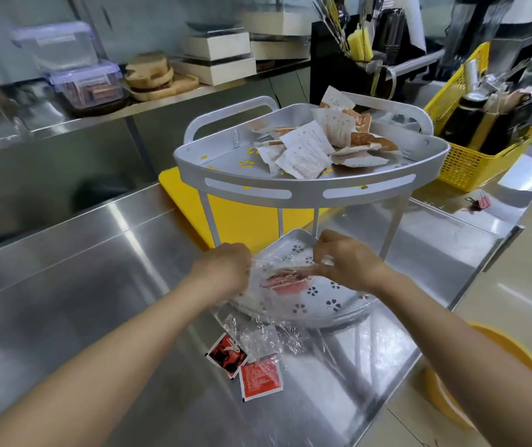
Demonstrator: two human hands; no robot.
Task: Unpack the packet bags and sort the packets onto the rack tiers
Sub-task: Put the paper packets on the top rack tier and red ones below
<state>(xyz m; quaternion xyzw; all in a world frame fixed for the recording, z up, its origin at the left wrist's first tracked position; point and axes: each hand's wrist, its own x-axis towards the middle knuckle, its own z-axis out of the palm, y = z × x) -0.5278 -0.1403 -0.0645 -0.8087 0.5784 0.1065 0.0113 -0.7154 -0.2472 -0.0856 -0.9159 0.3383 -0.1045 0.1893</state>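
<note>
A silver two-tier corner rack stands on the steel counter. Its top tier [248, 185] holds a pile of white and orange packets [319, 143]. Over the bottom tier [339, 306] my left hand [226, 269] and my right hand [345, 262] both grip a clear plastic bag [277, 266]. Red packets [290, 282] show inside the bag between my hands. On the counter in front of the rack lie two red packets [260, 377] [226, 354], beside crumpled clear plastic [268, 340].
A yellow cutting board [242, 217] lies behind the rack. A yellow basket [471, 150] with bottles stands at the right, with a pink binder clip [480, 201] near it. A shelf with plastic boxes [87, 85] runs along the back. An orange basin [484, 382] sits on the floor.
</note>
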